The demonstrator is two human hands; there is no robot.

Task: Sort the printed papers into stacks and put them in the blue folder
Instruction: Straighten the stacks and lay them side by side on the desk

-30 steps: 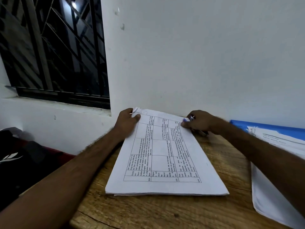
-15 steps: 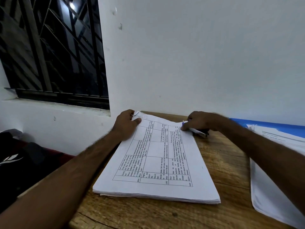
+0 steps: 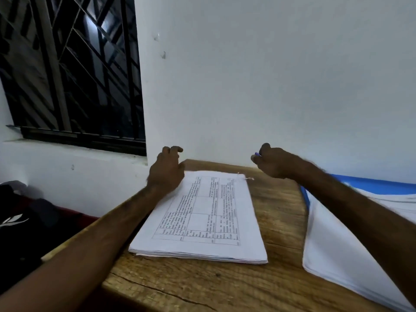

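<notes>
Since the frame half a second earlier, both hands had lifted off the far end of the stack, and the stack itself had settled squarer to the wall. Far left, off the table, a black bag (image 3: 22, 224) sat below the barred window (image 3: 72, 70), so I saw nothing that way to set paper on. The left hand (image 3: 166, 171) hovered over the stack's far-left corner with fingers loosely curled around nothing; I could not tell whether its heel touched the top sheet. The stack of printed papers (image 3: 202, 219) lay flat on the wooden table (image 3: 279, 212), its near edge slightly fanned, with what looked like a bit of thread (image 3: 246, 178) at the far-right corner. I judged it fairly heavy as a block but limp and slippery sheet to sheet. I would take it by both long sides, thumbs on top and fingers under, and keep it level so nothing slid out. The right hand (image 3: 275, 162) hung clear of the paper near the wall (image 3: 270, 75), pinching a small bluish object (image 3: 257, 154) that I could not identify, so it would need to put that down first. Bare wood between the stack and the blue folder (image 3: 371, 184) gave room to slide rightward. The folder lay open at the right edge with loose white sheets (image 3: 342, 248) on it, and the table's near edge was close, so I would not drag anything toward me.
</notes>
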